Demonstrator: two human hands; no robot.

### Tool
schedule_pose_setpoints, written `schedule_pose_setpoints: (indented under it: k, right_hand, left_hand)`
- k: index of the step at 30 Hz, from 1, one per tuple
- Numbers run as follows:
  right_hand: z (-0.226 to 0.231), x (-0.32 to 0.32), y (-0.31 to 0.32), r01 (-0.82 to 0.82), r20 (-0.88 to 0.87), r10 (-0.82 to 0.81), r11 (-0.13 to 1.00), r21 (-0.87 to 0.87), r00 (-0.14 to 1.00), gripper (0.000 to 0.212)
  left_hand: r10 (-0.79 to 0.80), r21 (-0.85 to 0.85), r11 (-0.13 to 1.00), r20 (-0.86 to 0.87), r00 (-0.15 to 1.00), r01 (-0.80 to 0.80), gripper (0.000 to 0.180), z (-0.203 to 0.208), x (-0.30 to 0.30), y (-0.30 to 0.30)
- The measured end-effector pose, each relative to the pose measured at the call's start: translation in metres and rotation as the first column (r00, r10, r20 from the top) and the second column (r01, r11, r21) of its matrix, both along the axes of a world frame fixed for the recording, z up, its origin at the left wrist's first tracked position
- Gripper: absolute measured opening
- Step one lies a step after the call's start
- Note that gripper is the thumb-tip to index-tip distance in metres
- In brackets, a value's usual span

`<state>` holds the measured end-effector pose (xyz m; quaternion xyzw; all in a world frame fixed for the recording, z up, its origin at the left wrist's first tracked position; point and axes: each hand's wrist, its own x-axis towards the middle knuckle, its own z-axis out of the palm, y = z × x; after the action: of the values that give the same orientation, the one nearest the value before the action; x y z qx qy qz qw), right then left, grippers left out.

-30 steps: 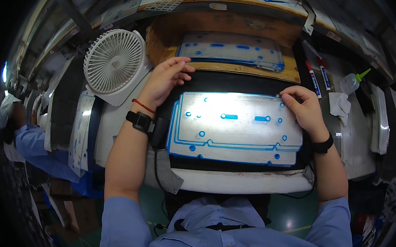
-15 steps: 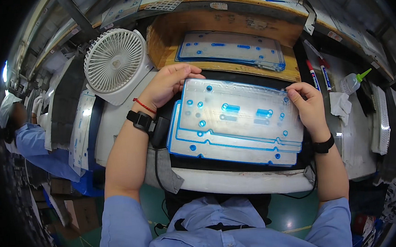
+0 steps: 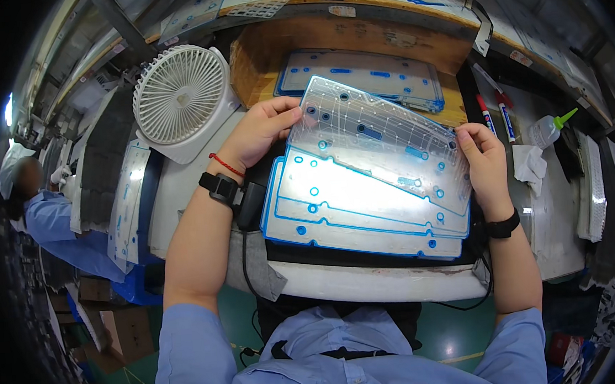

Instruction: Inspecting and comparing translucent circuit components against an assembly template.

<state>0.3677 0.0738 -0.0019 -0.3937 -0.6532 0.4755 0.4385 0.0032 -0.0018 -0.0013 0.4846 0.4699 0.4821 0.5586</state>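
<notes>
I hold a clear plastic sheet (image 3: 382, 144) with blue-ringed holes, raised and tilted above the bench. My left hand (image 3: 264, 127) grips its upper left corner. My right hand (image 3: 484, 162) pinches its right edge. Under it lies a stack of similar blue-edged sheets (image 3: 338, 215) on a bright light panel. Another pile of such sheets (image 3: 356, 71) rests on a brown board (image 3: 256, 67) farther back.
A white round fan (image 3: 180, 97) stands at the back left. Marker pens (image 3: 490, 104), a squeeze bottle with a green tip (image 3: 549, 129) and a crumpled white cloth (image 3: 530, 162) lie to the right. Another person in blue (image 3: 45, 217) works at the far left.
Both hands have lifted the top sheet off the stack and tilted its far edge up; a second ago it lay flat on the light panel.
</notes>
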Motion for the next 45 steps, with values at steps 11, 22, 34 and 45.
schedule_pose_setpoints:
  k: [11, 22, 34, 45]
  right_hand:
    - [0.002, -0.004, 0.002, 0.016, -0.202, -0.04, 0.993, -0.121, 0.978, 0.017]
    - [-0.004, 0.006, 0.007, 0.027, -0.144, -0.035, 0.998, -0.057, 0.989, 0.02]
    - [0.001, 0.003, 0.003, 0.013, -0.219, -0.019, 1.0, -0.027, 0.976, 0.028]
    - [-0.004, 0.003, 0.007, 0.016, -0.301, -0.031, 0.999, -0.051, 0.953, 0.03]
  left_hand:
    - [0.248, 0.069, 0.963, 0.131, 0.96, -0.259, 0.016, -0.014, -0.009, 0.009]
    - [0.205, 0.096, 0.971, 0.13, 0.97, -0.218, 0.014, -0.017, -0.018, 0.009]
    - [0.24, 0.07, 0.965, 0.141, 0.96, -0.251, 0.025, -0.007, -0.009, 0.007]
    - [0.057, 0.023, 0.998, 0.01, 0.998, -0.058, 0.02, -0.011, -0.01, 0.008]
